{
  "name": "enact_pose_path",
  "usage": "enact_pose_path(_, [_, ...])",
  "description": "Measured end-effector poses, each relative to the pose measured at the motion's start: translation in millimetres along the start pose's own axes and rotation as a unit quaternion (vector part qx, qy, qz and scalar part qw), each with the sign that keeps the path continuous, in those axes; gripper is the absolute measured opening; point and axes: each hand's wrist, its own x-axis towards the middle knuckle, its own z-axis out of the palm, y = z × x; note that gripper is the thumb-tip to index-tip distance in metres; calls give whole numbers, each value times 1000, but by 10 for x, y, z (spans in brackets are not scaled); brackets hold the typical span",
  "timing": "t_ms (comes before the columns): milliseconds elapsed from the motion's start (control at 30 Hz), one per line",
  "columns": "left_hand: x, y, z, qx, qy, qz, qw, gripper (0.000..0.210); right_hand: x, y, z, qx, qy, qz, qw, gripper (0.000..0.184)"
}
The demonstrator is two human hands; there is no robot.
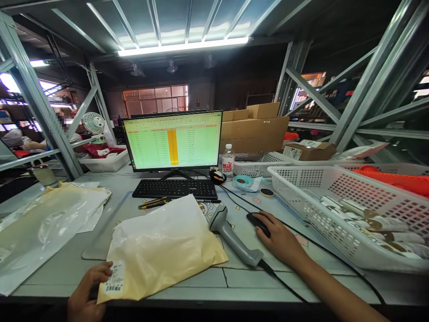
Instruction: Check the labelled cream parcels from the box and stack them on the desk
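My left hand pinches the near left corner of a yellowish plastic mailing bag, beside its barcode label. The bag lies on the desk mat with a white sheet or flap at its far side. My right hand is curved over a black computer mouse. Between the two hands lies a grey barcode scanner, its head at the bag's right edge and its cable running to the front. Behind the bag stand a black keyboard and a monitor showing a spreadsheet.
More bags lie at the left. A white basket with wrapped rolls stands at the right. A water bottle, a blue label roll and a utility knife are near the keyboard. Cardboard boxes are stacked behind. Metal shelf posts flank the desk.
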Motion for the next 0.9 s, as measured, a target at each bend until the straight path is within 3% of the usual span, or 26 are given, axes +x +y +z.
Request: enact_pose_path(900, [-24, -47, -3, -18, -3, -2, 1000, 17, 13, 35, 55, 19, 18, -21, 999, 54])
